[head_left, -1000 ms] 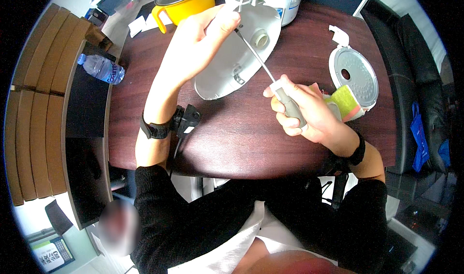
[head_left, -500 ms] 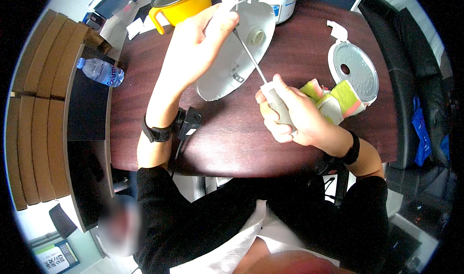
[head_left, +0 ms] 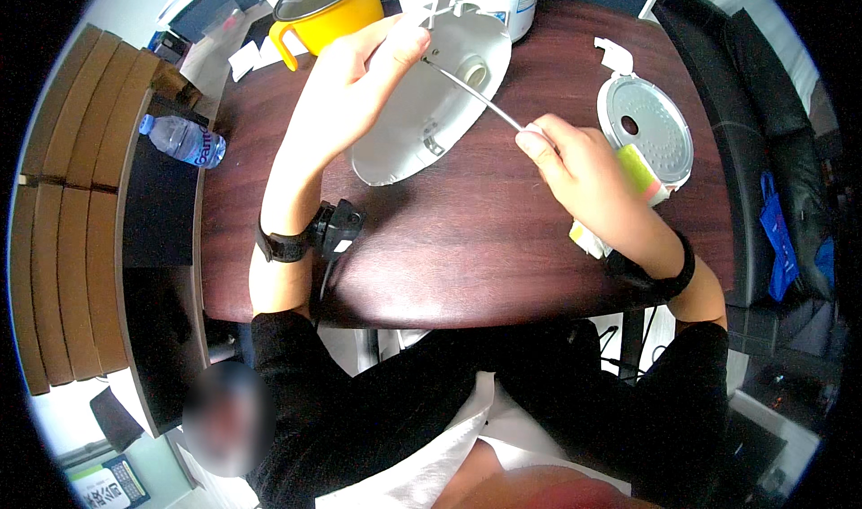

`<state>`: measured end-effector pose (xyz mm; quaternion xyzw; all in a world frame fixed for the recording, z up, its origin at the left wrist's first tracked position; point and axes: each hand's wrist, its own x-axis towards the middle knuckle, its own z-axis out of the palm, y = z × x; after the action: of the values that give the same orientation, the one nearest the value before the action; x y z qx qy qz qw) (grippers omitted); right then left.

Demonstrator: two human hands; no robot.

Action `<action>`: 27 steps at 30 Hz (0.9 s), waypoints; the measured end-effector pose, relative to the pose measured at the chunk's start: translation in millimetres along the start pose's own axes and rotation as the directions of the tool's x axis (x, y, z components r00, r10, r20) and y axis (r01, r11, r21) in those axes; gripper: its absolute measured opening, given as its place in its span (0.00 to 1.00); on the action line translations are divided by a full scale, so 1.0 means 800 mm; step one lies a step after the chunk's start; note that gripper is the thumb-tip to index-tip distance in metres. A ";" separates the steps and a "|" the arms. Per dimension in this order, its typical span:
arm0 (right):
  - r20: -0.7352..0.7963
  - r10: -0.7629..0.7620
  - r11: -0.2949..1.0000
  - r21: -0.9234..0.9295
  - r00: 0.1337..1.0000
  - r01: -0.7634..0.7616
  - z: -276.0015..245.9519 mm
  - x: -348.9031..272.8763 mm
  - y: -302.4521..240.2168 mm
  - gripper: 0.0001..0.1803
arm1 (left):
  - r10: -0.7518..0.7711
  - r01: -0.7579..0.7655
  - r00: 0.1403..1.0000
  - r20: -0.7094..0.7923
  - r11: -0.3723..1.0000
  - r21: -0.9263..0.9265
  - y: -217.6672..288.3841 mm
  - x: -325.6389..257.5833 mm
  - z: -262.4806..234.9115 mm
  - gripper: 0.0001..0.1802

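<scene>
1. Left hand clamped on the far rim of a white round appliance cover, held tilted above the dark wooden counter.
2. Right hand closed around a screwdriver, shaft reaching far-left, tip at the cover just beside the left fingers.
3. Right of that hand: grey perforated round lid, with a yellow-green and pink packet lying against it.
4. Far left: yellow pot with dark lid.
5. Left, off the counter: clear plastic bottle with blue label.
</scene>
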<state>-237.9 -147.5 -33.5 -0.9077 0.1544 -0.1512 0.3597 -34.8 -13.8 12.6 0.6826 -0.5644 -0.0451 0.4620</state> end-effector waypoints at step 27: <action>-0.191 -0.305 0.822 -0.548 0.933 0.156 -0.030 0.010 -0.006 0.17 | -0.115 0.120 0.985 0.132 0.992 -0.030 0.005 0.001 -0.012 0.22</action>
<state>-238.7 -161.7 -12.0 -0.9536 0.1256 -0.2684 0.0529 -31.8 -8.8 20.7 0.7013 -0.5511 -0.1274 0.4338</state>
